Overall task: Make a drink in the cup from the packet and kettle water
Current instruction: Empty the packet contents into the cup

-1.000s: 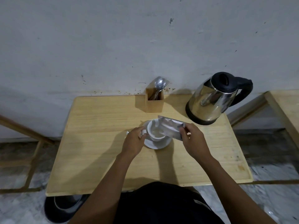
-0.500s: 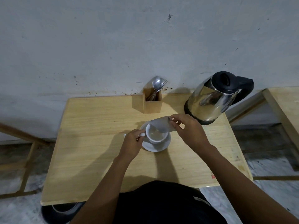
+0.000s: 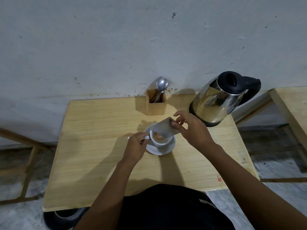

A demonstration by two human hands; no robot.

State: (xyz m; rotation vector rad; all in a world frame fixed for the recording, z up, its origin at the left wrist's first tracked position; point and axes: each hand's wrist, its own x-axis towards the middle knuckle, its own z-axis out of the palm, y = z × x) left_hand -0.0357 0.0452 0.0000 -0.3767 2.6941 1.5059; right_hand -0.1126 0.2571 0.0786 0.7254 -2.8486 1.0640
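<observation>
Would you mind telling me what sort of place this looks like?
Probably a plain canteen or tea corner: a small wooden table against a scuffed wall, a steel kettle, and a wooden holder of spoons shared at the back.

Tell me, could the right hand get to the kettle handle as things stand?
Probably not yet: the right hand is pinching the packet over the cup. The path to the kettle handle looks clear.
</observation>
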